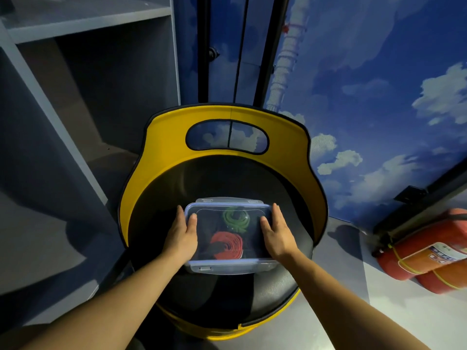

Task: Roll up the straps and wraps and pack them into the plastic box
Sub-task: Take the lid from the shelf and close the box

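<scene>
The plastic box (228, 238) sits on the black seat (156, 213) of a yellow chair. Red roll (227, 245) and green roll (236, 219) lie inside, under the lid (227, 209). Left hand (182, 237) and right hand (277, 236) press flat on the lid ends — fingers straight, together. Closing step, by judgement; next — snap down the near clip (205, 268).

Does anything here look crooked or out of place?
Slightly: the lid sits askew on the plastic box, whose far rim shows beyond it. Both hands press it.

Yellow chair (161, 137), red extinguishers (414, 251)
</scene>
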The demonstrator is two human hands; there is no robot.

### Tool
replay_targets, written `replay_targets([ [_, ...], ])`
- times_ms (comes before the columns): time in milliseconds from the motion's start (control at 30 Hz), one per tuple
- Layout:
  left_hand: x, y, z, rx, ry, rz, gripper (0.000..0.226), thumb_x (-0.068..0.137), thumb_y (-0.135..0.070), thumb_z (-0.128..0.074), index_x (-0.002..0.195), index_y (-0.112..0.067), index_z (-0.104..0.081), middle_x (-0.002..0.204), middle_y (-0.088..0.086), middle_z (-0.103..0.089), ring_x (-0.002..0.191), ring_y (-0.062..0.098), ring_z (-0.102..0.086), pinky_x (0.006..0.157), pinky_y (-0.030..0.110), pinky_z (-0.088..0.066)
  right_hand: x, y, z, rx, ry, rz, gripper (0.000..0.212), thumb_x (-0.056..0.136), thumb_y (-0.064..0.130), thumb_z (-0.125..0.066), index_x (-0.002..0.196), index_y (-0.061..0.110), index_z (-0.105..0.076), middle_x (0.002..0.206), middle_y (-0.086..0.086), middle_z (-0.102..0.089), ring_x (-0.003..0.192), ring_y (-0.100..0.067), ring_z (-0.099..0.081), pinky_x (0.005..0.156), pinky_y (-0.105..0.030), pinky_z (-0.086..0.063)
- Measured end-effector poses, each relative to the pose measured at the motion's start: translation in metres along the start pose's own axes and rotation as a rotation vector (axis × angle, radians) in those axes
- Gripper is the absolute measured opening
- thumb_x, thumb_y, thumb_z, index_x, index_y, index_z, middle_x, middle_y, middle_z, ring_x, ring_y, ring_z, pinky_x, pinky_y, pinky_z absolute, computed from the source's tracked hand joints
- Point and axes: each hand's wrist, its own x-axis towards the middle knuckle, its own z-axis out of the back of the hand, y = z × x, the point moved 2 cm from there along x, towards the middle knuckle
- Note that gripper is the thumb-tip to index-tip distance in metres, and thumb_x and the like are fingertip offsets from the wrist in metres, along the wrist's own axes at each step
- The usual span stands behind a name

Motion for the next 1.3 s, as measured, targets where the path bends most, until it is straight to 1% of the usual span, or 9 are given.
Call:
replay_targets([
  [167, 0.013, 0.012, -0.005, -0.255, 0.058, 0.08, 0.058, 0.108, -0.046, -0.033, 0.161, -0.038, -0.01, 0.164, 0.002, -0.028, 0.148, 0.028, -0.033, 0.119, 0.049, -0.03, 0.007, -0.012, -0.003, 0.347, 0.026, -0.144, 0.072, 0.1, 0.044, -0.054, 0.16, 0.033, -0.015, 0.15, 0.007, -0.046, 0.137, -0.012, -0.045, 0.116, -0.026, -0.031],
  [433, 0.033, 0.017, -0.004, -0.437, 0.109, 0.09, 0.047, 0.108, -0.044, -0.037, 0.154, -0.042, -0.031, 0.155, -0.004, -0.045, 0.139, 0.022, -0.046, 0.116, 0.051, -0.038, 0.014, -0.015, -0.008, 0.482, 0.02, -0.164, 0.064, 0.104, 0.038, -0.048, 0.159, 0.034, -0.017, 0.152, 0.007, -0.043, 0.14, -0.015, -0.042, 0.121, -0.036, -0.029],
  [567, 0.027, 0.003, -0.003, -0.245, 0.01, 0.025, 0.053, 0.108, -0.045, -0.034, 0.159, -0.033, -0.024, 0.163, -0.001, -0.032, 0.147, 0.024, -0.034, 0.119, 0.048, -0.031, 0.012, -0.003, -0.002, 0.26, -0.066, -0.101, 0.062, 0.105, 0.04, -0.043, 0.16, 0.027, -0.019, 0.158, 0.0, -0.039, 0.144, -0.021, -0.038, 0.12, -0.032, -0.028],
  [667, 0.01, -0.001, 0.001, -0.054, -0.212, -0.169, 0.047, 0.104, -0.029, -0.05, 0.149, -0.017, -0.042, 0.158, 0.003, -0.034, 0.143, 0.027, -0.039, 0.113, 0.039, -0.034, 0.002, 0.002, -0.003, -0.009, -0.229, 0.014, 0.056, 0.105, 0.037, -0.042, 0.155, 0.012, -0.034, 0.159, -0.009, -0.036, 0.147, -0.025, -0.031, 0.119, -0.031, -0.023],
  [800, -0.011, 0.004, 0.003, 0.249, -0.285, -0.541, 0.028, 0.098, -0.028, -0.06, 0.123, -0.017, -0.065, 0.143, 0.004, -0.046, 0.134, 0.027, -0.044, 0.111, 0.04, -0.039, -0.011, 0.005, -0.001, -0.175, -0.417, 0.202, 0.035, 0.099, 0.032, -0.05, 0.128, 0.013, -0.059, 0.125, -0.012, -0.048, 0.109, -0.031, -0.054, 0.094, -0.035, -0.047],
  [900, -0.027, 0.01, -0.004, 0.587, -0.021, -0.752, 0.051, 0.102, -0.056, -0.03, 0.148, -0.042, -0.044, 0.167, -0.01, -0.019, 0.156, 0.018, -0.005, 0.126, 0.044, -0.008, -0.025, -0.001, -0.004, -0.302, -0.353, 0.378, 0.05, 0.1, 0.044, -0.042, 0.137, 0.013, -0.054, 0.14, -0.019, -0.044, 0.119, -0.039, -0.05, 0.102, -0.04, -0.044],
  [1000, -0.031, 0.017, -0.001, 0.863, 0.121, -0.761, 0.061, 0.096, -0.073, -0.016, 0.154, -0.058, -0.002, 0.166, -0.015, 0.017, 0.15, 0.014, 0.029, 0.124, 0.047, 0.013, -0.036, -0.012, -0.009, -0.354, -0.087, 0.43, 0.071, 0.101, 0.059, -0.036, 0.159, 0.019, -0.025, 0.167, -0.016, 0.002, 0.154, -0.03, -0.002, 0.126, -0.039, -0.005],
  [1067, -0.034, 0.019, 0.001, 0.964, 0.158, -0.768, 0.067, 0.094, -0.078, -0.018, 0.15, -0.06, 0.013, 0.163, -0.012, 0.03, 0.147, 0.017, 0.038, 0.124, 0.051, 0.013, -0.037, -0.02, -0.007, -0.367, 0.014, 0.454, 0.082, 0.094, 0.074, -0.032, 0.161, 0.032, -0.01, 0.166, -0.004, 0.022, 0.152, -0.025, 0.019, 0.125, -0.04, 0.007],
  [1300, -0.03, 0.019, 0.001, 1.035, 0.163, -0.768, 0.068, 0.092, -0.079, -0.018, 0.149, -0.062, 0.014, 0.162, -0.002, 0.035, 0.146, 0.025, 0.039, 0.123, 0.055, 0.01, -0.031, -0.027, 0.0, -0.546, 0.056, 0.669, 0.107, 0.084, 0.081, -0.049, 0.161, 0.023, -0.004, 0.165, -0.019, 0.017, 0.153, -0.031, 0.019, 0.124, -0.057, 0.002],
])
